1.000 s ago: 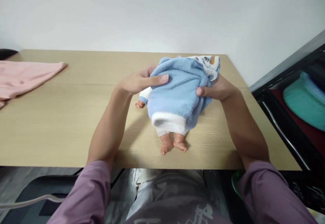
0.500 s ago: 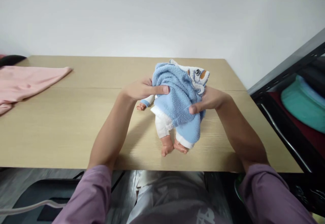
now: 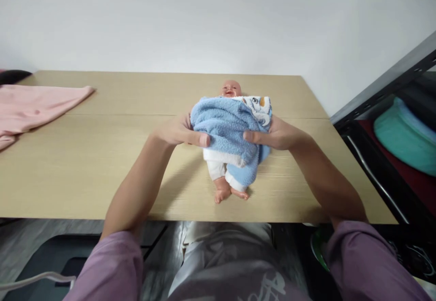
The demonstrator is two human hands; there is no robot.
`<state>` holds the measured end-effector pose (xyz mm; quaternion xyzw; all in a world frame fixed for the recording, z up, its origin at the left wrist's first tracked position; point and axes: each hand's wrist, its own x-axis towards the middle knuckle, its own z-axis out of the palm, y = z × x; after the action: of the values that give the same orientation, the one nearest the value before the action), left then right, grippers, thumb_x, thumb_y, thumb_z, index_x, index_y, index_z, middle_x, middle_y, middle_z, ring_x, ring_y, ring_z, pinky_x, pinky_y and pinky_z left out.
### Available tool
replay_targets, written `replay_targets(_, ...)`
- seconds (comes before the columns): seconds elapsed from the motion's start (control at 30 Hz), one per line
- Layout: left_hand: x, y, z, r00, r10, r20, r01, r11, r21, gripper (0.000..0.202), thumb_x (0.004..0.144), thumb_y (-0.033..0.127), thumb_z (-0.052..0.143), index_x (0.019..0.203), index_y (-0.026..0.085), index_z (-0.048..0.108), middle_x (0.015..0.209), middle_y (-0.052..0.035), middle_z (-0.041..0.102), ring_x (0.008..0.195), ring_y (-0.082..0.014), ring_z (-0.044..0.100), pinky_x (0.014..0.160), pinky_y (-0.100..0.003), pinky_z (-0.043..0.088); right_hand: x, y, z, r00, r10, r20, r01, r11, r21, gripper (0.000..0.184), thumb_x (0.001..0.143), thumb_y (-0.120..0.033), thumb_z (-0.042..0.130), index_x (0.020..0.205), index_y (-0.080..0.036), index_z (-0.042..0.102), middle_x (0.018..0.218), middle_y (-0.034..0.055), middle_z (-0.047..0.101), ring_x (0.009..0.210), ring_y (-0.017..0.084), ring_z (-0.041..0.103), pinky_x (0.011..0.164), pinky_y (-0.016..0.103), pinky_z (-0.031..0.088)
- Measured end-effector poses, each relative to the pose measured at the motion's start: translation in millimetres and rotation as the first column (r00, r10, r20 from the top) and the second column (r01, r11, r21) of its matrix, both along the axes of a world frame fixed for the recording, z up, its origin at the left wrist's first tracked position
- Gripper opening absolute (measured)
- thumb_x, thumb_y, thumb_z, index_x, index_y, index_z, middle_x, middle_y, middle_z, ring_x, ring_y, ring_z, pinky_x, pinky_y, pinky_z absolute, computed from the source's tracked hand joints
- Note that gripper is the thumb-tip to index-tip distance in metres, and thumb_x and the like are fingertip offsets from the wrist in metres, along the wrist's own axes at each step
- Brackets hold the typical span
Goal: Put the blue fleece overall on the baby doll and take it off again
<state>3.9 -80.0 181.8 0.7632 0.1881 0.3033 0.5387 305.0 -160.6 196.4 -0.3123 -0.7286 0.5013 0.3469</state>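
A pale wooden worktop [image 3: 85,164] spans the view in front of a plain white wall. A pink cloth [image 3: 37,105] lies flat at its far left, well apart from the hands. Beside the worktop's right edge stands a dark metal rack [image 3: 384,123] with a teal bundle [image 3: 408,137] on a shelf.

A doll [image 3: 230,88] lies on its back near the middle of the worktop, with its head towards the wall and its bare feet towards the near edge. A blue fleece [image 3: 225,123] with a white hem is bunched over its trunk, covering the chest and arms. The head shows above it and the legs below.

The left hand [image 3: 175,132] holds the fleece's left side, thumb across the front, with the fingers hidden behind. The right hand [image 3: 277,133] mirrors it on the right side. Each grip is clenched on the fleece. Both forearms are bare below purple sleeves, and they reach forward over the near edge, angling inward to meet at the doll.
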Motion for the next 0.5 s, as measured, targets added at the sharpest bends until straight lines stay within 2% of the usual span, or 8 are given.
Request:
replay_targets(0.1,0.3,-19.5,3.6,0.987,-0.159,-0.026,0.157,0.985,-0.072,0.067,0.077,0.089,0.109,0.085,0.026,0.085,0.068,-0.0041,0.069,0.089,-0.0347,0.088,0.088,-0.046,0.081,1.6,-8.4,-6.8,0.994,0.108,-0.012,-0.108,0.991,-0.083,0.092,0.086,-0.068,0.114,0.159,-0.023,0.082,0.152,0.0143,0.089,0.161,0.040,0.077,0.142,0.057,0.062)
replay_targets(0.17,0.3,-31.7,3.3,0.986,-0.160,-0.038,0.156,0.983,-0.100,0.064,0.083,0.087,0.106,0.093,0.026,0.090,0.077,-0.0068,0.078,0.099,-0.0375,0.090,0.102,-0.052,0.080,4.3,-12.8,-11.3,0.986,0.164,-0.032,-0.167,0.977,-0.130,0.092,0.083,-0.066,0.116,0.157,-0.023,0.084,0.147,0.0144,0.090,0.155,0.041,0.081,0.136,0.058,0.067)
replay_targets(0.23,-0.3,-43.0,-1.3,0.990,-0.138,-0.041,0.133,0.986,-0.102,0.062,0.088,0.086,0.104,0.100,0.026,0.092,0.088,-0.0092,0.085,0.110,-0.0394,0.090,0.110,-0.054,0.079,7.3,-16.5,-15.9,0.980,0.196,-0.039,-0.200,0.966,-0.167,0.087,0.085,-0.064,0.115,0.153,-0.021,0.086,0.143,0.0148,0.091,0.151,0.041,0.083,0.132,0.058,0.069)
replay_targets(0.37,0.1,-66.8,-18.6,0.997,-0.077,0.005,0.077,0.990,-0.114,0.053,0.094,0.077,0.103,0.106,0.027,0.092,0.103,-0.0102,0.089,0.117,-0.0389,0.089,0.115,-0.052,0.077,9.6,-23.3,-26.7,0.985,0.168,-0.049,-0.174,0.969,-0.178,0.076,0.089,-0.064,0.113,0.146,-0.021,0.089,0.143,0.0144,0.092,0.146,0.038,0.086,0.136,0.056,0.065)
replay_targets(0.43,0.9,-80.6,-27.2,0.999,-0.011,0.030,0.015,0.990,-0.137,0.051,0.094,0.075,0.104,0.110,0.028,0.092,0.103,-0.0091,0.088,0.111,-0.0370,0.088,0.112,-0.052,0.078,8.0,-27.2,-31.3,0.988,0.142,-0.063,-0.151,0.974,-0.166,0.069,0.094,-0.067,0.109,0.143,-0.023,0.091,0.143,0.0124,0.093,0.146,0.035,0.086,0.139,0.054,0.063)
replay_targets(0.5,0.2,-95.0,-34.6,0.996,0.076,0.040,-0.069,0.986,-0.152,0.053,0.096,0.078,0.102,0.111,0.028,0.090,0.101,-0.0084,0.086,0.102,-0.0341,0.086,0.103,-0.049,0.079,4.6,-31.7,-33.9,0.987,0.146,-0.066,-0.156,0.973,-0.173,0.062,0.100,-0.068,0.104,0.142,-0.024,0.092,0.140,0.0108,0.094,0.146,0.032,0.086,0.139,0.051,0.063)
